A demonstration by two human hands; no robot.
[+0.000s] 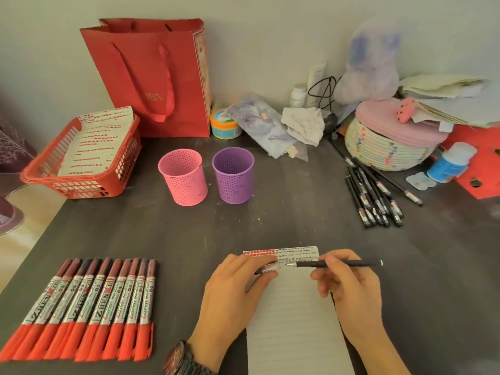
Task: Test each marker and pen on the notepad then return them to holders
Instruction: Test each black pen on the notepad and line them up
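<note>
Head view: the right hand (351, 290), at about 5 o'clock, pinches a black pen (335, 264) between thumb and curled fingers. The pen lies nearly level, its tip pointing to 9 o'clock and resting at the upper part of the notepad (295, 320). The left hand (230, 290), at 6 o'clock, rests on the pad's left edge and pinches what looks like the pen cap (269, 267) between thumb and forefinger.

The top of the pad carries red blotches on the left and rows of small black scribbles to their right. The lined paper below is blank, so testing seems well begun, with the pen tip now just under the scribbles.

Much looks left to do:
- Ten red markers (81, 307) lie capped in a tidy row at 8 o'clock.
- A bundle of loose black pens (373, 196) lies at 2 o'clock.
- Nothing stands up out of the pink holder (184, 180) or the purple holder (234, 175), side by side near 12 o'clock.

By that, none has yet been returned.

A red basket (81, 189) at 10 o'clock holds sheets marked in red.
</note>
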